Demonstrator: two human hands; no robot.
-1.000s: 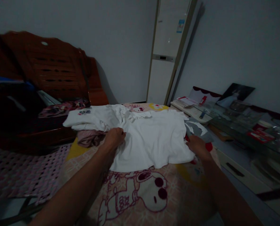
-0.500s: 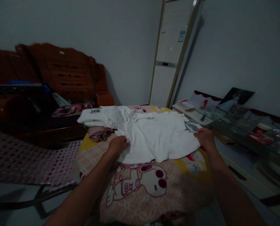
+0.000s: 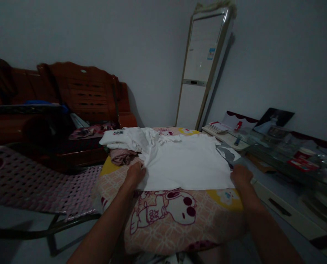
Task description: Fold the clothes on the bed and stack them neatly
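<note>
A white T-shirt [image 3: 185,163] lies spread flat on a pink cartoon-print blanket [image 3: 177,216] that covers a small table. My left hand [image 3: 134,173] is closed on the shirt's near left corner. My right hand [image 3: 241,175] is closed on its near right corner, and the hem runs taut and straight between them. Behind the shirt's left side sits a heap with another white garment [image 3: 122,137] and a crumpled pinkish cloth [image 3: 122,156]. A grey and white cloth [image 3: 229,153] peeks out at the shirt's far right.
A woven pink-and-dark chair [image 3: 37,183] stands at the left, with a dark wooden sofa [image 3: 78,91] behind it. A tall white air conditioner [image 3: 198,69] stands in the corner. A low glass-topped cabinet [image 3: 284,154] with papers and boxes runs along the right wall.
Both hands drew the shirt's near edge outward and toward me, so the wrinkled hem now lies straight and flat. The view has pulled back and tilted up.
</note>
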